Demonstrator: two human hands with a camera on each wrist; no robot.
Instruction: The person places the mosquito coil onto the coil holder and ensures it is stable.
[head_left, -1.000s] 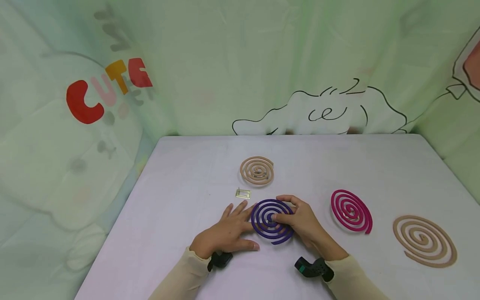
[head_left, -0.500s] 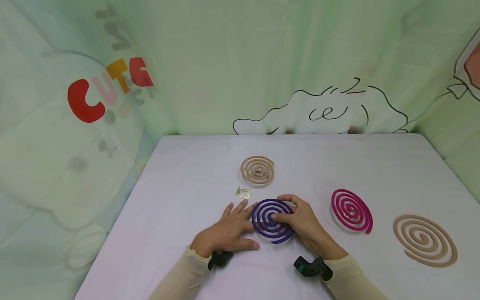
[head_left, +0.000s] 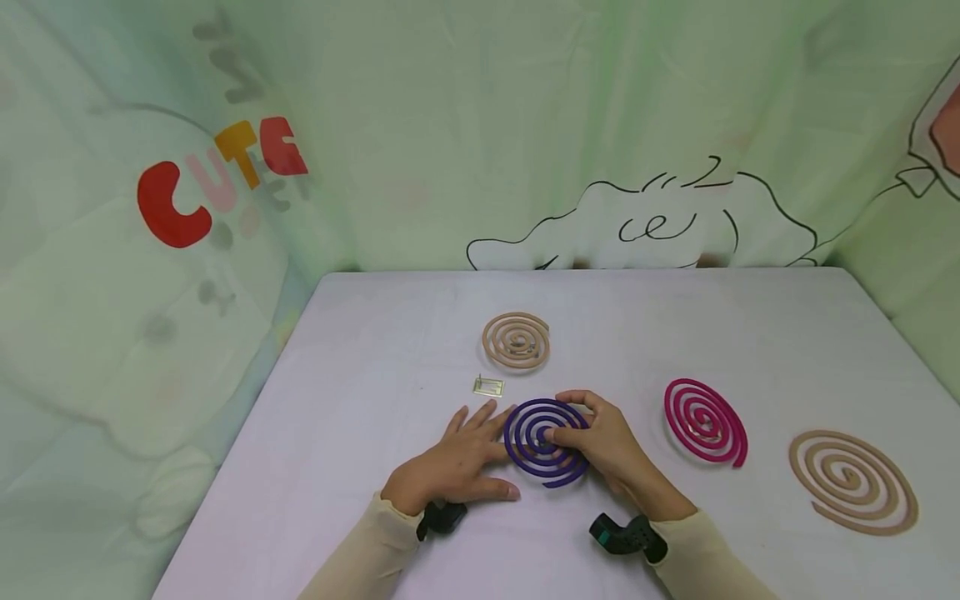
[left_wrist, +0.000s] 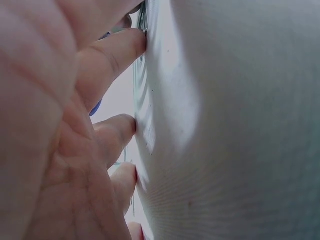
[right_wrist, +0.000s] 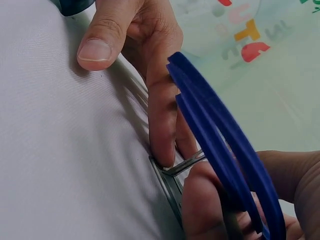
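A dark blue mosquito coil (head_left: 542, 437) stands tilted above the white table, pinched by my right hand (head_left: 622, 454), thumb near its centre. In the right wrist view the coil (right_wrist: 240, 137) appears nearly edge-on. Under it a thin metal coil stand (right_wrist: 172, 192) lies on the cloth with a prong raised towards the coil. My left hand (head_left: 457, 467) is spread palm-down with straight fingers, one fingertip touching the stand's base. The left wrist view shows the left hand (left_wrist: 100, 135) from its palm side, fingertips on the cloth. Whether the prong sits in the coil is hidden.
Beyond the hands lies a loose metal stand (head_left: 488, 386), with a tan coil (head_left: 517, 340) raised on another stand behind it. To the right, a magenta coil (head_left: 703, 419) sits tilted on a stand. Farther right, another tan coil (head_left: 848, 477) lies flat on the table (head_left: 360, 375).
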